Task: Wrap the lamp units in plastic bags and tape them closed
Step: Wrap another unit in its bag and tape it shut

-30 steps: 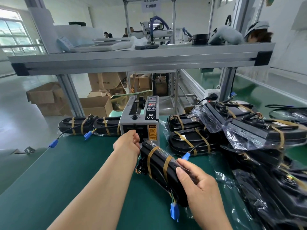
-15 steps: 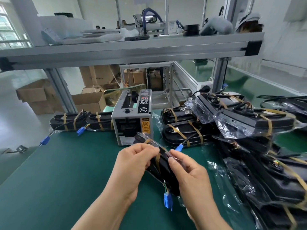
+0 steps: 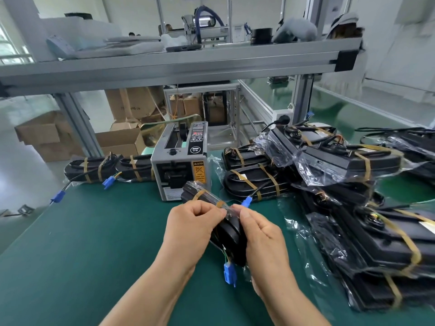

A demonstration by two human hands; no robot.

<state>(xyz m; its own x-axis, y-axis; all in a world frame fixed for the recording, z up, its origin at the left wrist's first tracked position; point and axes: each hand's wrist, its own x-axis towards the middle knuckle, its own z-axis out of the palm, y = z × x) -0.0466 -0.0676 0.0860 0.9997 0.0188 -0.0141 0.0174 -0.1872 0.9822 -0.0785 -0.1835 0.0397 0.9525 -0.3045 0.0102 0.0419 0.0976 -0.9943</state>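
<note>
Black bagged lamp unit (image 3: 229, 231), tilted, amber tape strip (image 3: 221, 204) across it.

Lamp unit (image 3: 231, 234): left hand (image 3: 190, 229) and right hand (image 3: 263, 241) are covering its midsection; what the fingertips (image 3: 244, 216) are pinching is too small to tell.
Bagged units (image 3: 388, 255): the frame's right edge is cutting them off.
Dispenser label (image 3: 199, 171): its print is showing too small to read.

glossy clear plastic bag (image 3: 313, 175), matt green mat (image 3: 94, 231), brushed metal shelf (image 3: 164, 67)
</note>
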